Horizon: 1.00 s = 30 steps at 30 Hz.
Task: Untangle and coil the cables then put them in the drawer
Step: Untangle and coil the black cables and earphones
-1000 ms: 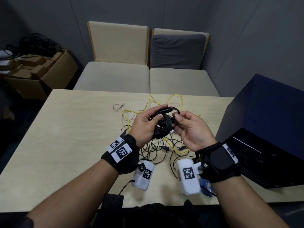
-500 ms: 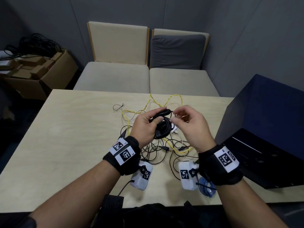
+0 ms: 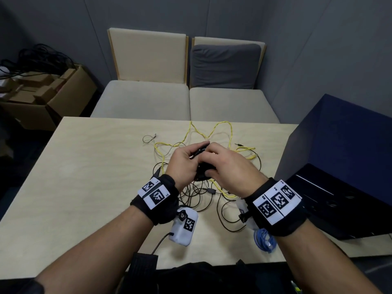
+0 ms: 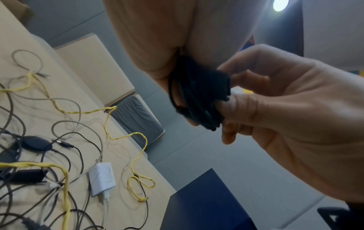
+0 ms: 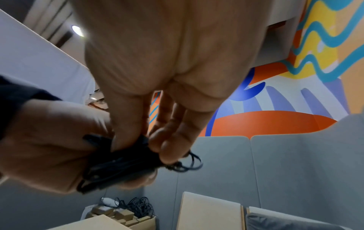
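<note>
A black cable coil [image 3: 201, 169] hangs above the table's middle, held between both hands. My left hand [image 3: 191, 154] grips its left side with curled fingers. My right hand [image 3: 214, 159] lies over it palm down, thumb below and fingers pinching the top. In the left wrist view the black cable coil [image 4: 199, 96] sits between the right thumb and fingers. In the right wrist view the black cable coil [image 5: 122, 161] is bunched, one loop sticking out right. A yellow cable [image 3: 209, 132] and a tangle of black cables [image 3: 194, 195] lie on the table [image 3: 95, 170] beneath. The dark drawer [image 3: 331, 200] stands open at the right.
A white charger [image 4: 102, 179] lies among the loose cables. A blue cable coil [image 3: 265, 240] sits by the table's near edge under my right wrist. The navy cabinet [image 3: 347, 132] rises at the right. Two chairs [image 3: 148, 98] stand behind the table, and a cardboard box [image 3: 48, 96] is far left.
My right hand has rolled from palm up to palm down and closed over the coil from above. The left hand kept its grip and stayed almost in place.
</note>
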Available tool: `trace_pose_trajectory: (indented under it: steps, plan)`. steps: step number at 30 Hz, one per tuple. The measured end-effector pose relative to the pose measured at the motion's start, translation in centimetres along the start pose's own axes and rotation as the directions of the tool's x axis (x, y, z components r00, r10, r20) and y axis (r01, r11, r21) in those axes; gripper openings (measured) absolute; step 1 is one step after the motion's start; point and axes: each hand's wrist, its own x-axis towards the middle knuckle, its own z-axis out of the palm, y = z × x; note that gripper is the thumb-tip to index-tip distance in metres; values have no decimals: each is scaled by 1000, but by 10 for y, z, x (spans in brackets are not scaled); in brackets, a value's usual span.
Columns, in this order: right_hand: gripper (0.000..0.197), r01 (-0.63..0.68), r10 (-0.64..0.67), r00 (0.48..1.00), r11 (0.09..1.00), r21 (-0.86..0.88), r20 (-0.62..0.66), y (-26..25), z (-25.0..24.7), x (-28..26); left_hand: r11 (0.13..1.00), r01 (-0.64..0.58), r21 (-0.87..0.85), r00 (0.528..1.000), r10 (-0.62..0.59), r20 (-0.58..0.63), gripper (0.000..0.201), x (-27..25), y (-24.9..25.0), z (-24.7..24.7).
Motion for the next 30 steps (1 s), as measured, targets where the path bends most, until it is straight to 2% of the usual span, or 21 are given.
trace_pose_trajectory:
  steps: [4,10,14,21,24,27,28,30]
  plan:
    - [28,-13,15,998,999,-41,64,-3,2,1,999,48,21,999,-48,3,35,1,-2,-2]
    - [27,-214,220,975,966,-145,25,-18,14,4,994,74,80,993,-67,-93,37,3,-10,4]
    - [32,-192,197,980,966,-174,14,-21,12,6,994,75,82,989,-64,-134,37,5,-10,2]
    - [26,-130,132,991,978,-161,1,-17,12,9,993,89,82,992,-81,-99,42,5,-10,-1]
    - [26,-45,39,997,995,-90,-69,-11,16,8,993,85,78,991,-76,-112,38,6,-11,-3]
    - [19,41,-24,968,997,64,-250,-4,23,2,996,27,81,984,-12,-175,30,10,-10,-9]
    - [16,56,-16,949,991,118,-315,0,25,0,997,7,74,982,7,-190,29,11,-10,-10]
    - [11,8,97,939,953,303,-331,2,27,-2,995,-36,92,978,54,-203,29,11,-7,-11]
